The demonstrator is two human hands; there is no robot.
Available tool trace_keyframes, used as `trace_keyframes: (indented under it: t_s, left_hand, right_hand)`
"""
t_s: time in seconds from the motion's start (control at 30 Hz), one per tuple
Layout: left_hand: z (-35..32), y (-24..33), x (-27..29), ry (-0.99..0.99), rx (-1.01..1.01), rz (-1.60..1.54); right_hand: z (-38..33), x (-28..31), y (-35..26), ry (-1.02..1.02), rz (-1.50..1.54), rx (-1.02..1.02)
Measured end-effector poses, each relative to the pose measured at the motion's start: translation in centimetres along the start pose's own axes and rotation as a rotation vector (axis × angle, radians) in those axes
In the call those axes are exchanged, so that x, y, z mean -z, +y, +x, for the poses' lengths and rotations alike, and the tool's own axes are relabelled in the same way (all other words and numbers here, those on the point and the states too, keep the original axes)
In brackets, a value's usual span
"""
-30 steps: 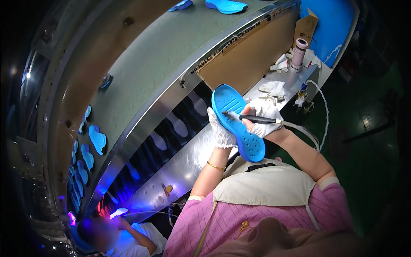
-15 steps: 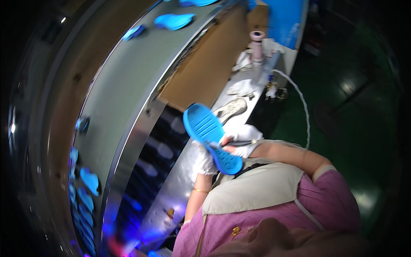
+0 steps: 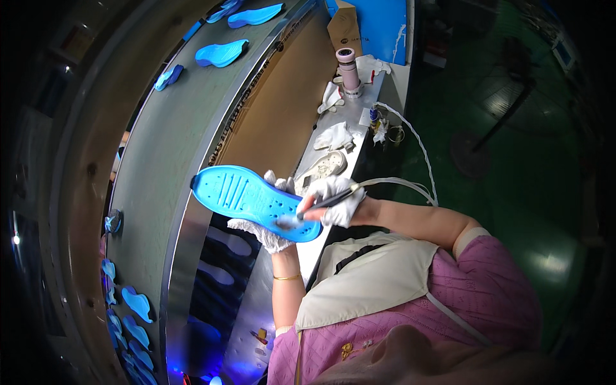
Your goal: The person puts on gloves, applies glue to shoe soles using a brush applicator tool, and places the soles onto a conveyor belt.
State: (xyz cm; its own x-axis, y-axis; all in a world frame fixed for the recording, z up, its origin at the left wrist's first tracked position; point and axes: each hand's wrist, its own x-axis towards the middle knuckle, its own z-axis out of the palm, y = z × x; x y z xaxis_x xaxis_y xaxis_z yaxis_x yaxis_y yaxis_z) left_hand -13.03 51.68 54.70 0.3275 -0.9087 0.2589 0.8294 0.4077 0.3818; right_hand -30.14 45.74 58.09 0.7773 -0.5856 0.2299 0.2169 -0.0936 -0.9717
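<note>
Blue sole (image 3: 253,200) between gloved fingers (image 3: 273,239)

Dim fisheye view, black curved rim, violet glow at lower left.

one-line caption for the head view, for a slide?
Gloved left hand holds a blue shoe sole while the right hand applies a pen-like tool beside a conveyor.

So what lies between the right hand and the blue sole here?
In the head view, a thin dark pen-like tool bridges them: the gloved right hand grips it, its tip on the blue sole, which the gloved left hand supports from beneath.
</note>
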Motion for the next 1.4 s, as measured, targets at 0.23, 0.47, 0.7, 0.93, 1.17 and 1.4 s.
trace_keyframes:
  t_s: [0.23, 0.47, 0.7, 0.93, 1.17, 1.4]
  left_hand:
    - [2.5, 0.6, 1.1, -0.189, -0.091, 0.003]
    - [2.9, 2.0, 0.1, -0.263, -0.073, 0.133]
    - [2.7, 3.9, -0.6, -0.220, 0.156, 0.305]
    - [3.9, 5.6, -1.7, -0.106, 0.430, 0.722]
    - [5.5, 5.1, -1.1, 0.118, 0.604, 0.789]
    - [5.7, 5.3, -1.3, 0.292, 0.644, 1.034]
  right_hand:
    - [-0.6, 0.0, 1.3, -0.078, 0.213, -0.020]
    - [-0.4, 0.1, 3.3, -0.075, 0.247, 0.071]
    - [0.4, 1.3, 1.8, -0.061, 0.285, -0.067]
    - [1.9, 1.7, 2.1, -0.303, -0.105, -0.125]
    - [2.4, 0.8, 2.1, -0.261, -0.179, -0.017]
    - [3.2, 1.4, 0.9, -0.412, -0.166, -0.114]
